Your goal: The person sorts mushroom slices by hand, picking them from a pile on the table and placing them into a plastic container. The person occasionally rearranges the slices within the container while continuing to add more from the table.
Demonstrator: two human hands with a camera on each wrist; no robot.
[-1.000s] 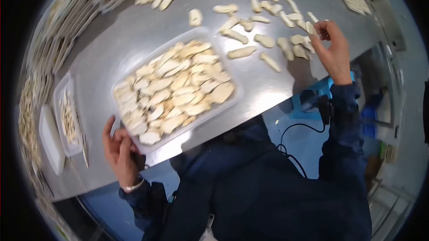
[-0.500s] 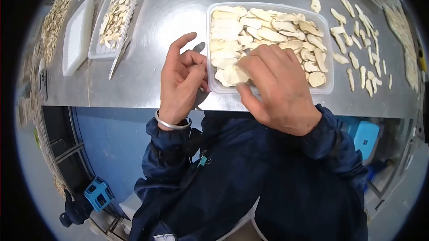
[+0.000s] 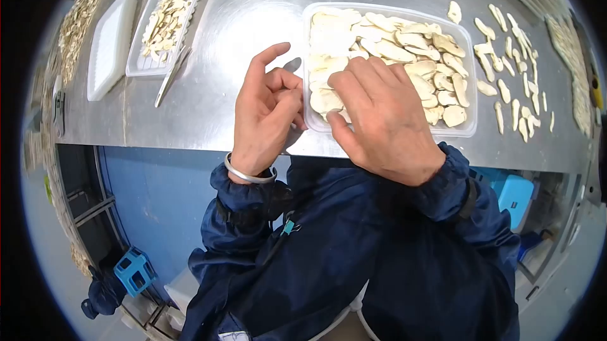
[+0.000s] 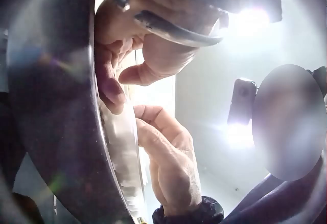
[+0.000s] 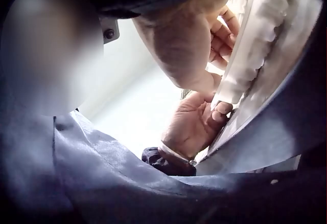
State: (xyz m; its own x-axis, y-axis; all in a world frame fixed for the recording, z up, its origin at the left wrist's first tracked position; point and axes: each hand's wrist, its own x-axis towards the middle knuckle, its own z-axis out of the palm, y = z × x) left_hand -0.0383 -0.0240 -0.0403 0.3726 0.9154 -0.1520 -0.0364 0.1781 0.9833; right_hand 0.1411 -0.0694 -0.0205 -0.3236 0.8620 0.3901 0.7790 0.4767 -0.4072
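A clear plastic tray [image 3: 471, 88] full of pale sliced pieces [image 3: 412, 40], which look like mushroom slices, lies on the metal table. Over its lower left part is the right hand [image 3: 392, 123], palm down, fingers bent loosely over the slices and thumb near the front rim; some fingertips are hidden. The left hand [image 3: 264, 110] stands at the tray's left edge, index finger raised and the others loosely bent against the side. Both hands also show by the tray wall in the left wrist view, the left [image 4: 163, 50] above the right [image 4: 176, 168].
Loose slices [image 3: 504, 91] lie scattered right of the tray. To the left are a ribbed tray of small pieces [image 3: 165, 24], a white block-like tray [image 3: 109, 50] and metal tweezers [image 3: 169, 81]. The table's front edge [image 3: 152, 147] runs close below the hands.
The head view has swung round. The right hand came from the scattered slices to the tray with a slice, which now appears lowered among the others. The left hand stays beside the tray.
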